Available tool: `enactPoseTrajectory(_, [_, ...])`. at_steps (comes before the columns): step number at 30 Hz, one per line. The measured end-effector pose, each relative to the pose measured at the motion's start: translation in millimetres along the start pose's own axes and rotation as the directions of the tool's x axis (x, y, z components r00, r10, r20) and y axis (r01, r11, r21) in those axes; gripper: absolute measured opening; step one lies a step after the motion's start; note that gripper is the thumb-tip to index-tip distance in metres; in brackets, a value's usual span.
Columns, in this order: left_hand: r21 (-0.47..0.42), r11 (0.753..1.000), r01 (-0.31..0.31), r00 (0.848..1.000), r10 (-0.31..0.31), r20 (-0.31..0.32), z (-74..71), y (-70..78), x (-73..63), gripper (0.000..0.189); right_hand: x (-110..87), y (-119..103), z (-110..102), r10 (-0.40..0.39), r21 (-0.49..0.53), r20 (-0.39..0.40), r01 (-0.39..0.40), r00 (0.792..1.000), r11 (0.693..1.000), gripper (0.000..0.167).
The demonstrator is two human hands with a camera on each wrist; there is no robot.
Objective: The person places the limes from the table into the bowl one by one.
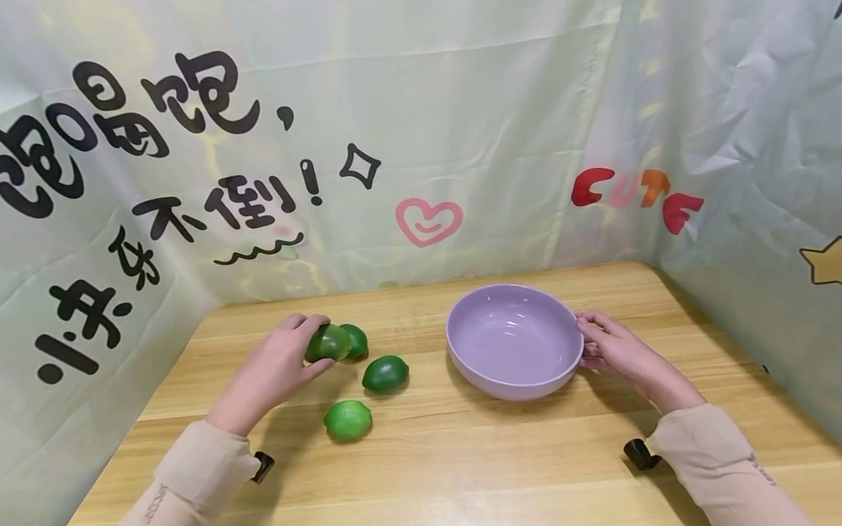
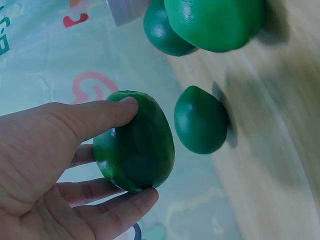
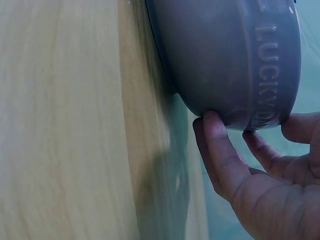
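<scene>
My left hand [image 1: 278, 366] grips a plump dark green fruit [image 2: 134, 145] between thumb and fingertips, seen closely in the left wrist view. Behind it in the head view is a dark green lime [image 1: 355, 342], partly hidden by the held fruit. A second dark green lime [image 1: 385, 374] and a brighter green lime [image 1: 348, 420] lie on the table to the right of this hand. A glossy purple bowl [image 1: 517, 390] stands upright at right of centre. My right hand [image 1: 629, 359] holds its right side, fingertips on the outer wall near raised lettering.
The wooden table [image 1: 441, 473] carries the fruit and bowl. Fabric printed with characters and drawings [image 1: 358, 83] rises behind it and along both sides. A black wrist device [image 1: 641, 454] sticks out at the right sleeve, and another [image 1: 263, 467] at the left.
</scene>
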State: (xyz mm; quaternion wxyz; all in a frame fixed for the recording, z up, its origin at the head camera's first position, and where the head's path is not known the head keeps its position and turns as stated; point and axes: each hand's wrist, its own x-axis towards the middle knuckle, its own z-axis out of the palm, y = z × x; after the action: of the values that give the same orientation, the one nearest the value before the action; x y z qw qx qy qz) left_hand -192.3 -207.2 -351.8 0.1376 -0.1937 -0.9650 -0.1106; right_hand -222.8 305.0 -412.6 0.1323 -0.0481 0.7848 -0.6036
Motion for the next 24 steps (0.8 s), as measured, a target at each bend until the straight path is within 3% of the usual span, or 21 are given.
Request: enactPoseTrajectory(24, [-0.051, 0.999, -0.014, 1.000, 0.015, 0.002, 10.5, 26.4, 25.5, 0.061, 1.3, 2, 1, -0.015, 0.004, -0.018, 0.015, 1.000, 1.000, 0.057])
